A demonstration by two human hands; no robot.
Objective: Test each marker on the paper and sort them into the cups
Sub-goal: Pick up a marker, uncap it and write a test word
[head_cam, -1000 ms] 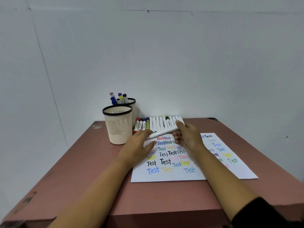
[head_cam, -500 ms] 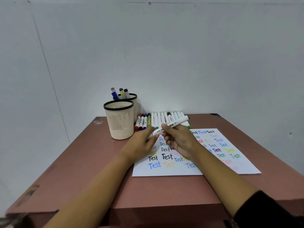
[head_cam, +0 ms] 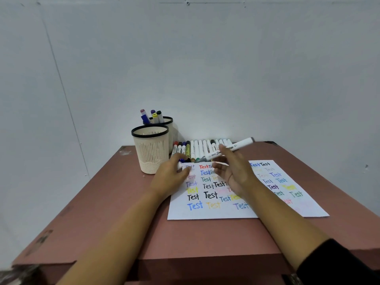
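Right now the right hand (head_cam: 234, 173) is raised over the paper (head_cam: 205, 212), palm turned toward 9 o'clock, its lower fingers loosely spread while thumb and forefinger pinch a white marker (head_cam: 240, 144) near its middle. That marker is clear of the sheet and slants from 8 o'clock up to 2 o'clock, with its lower end just above the row of markers (head_cam: 197, 149) lying at the paper's 12 o'clock edge. The left hand (head_cam: 170, 175) rests knuckles-up on the sheet's 10 o'clock corner, fingertips by the darker markers at the row's 9 o'clock end; it is blurred, so whether it pinches anything I cannot tell. On the tabletop (head_cam: 123, 202), at 10 o'clock from the paper, stands the front cup (head_cam: 151, 153), and behind it at 1 o'clock the rear cup (head_cam: 171, 128) holding several markers upright
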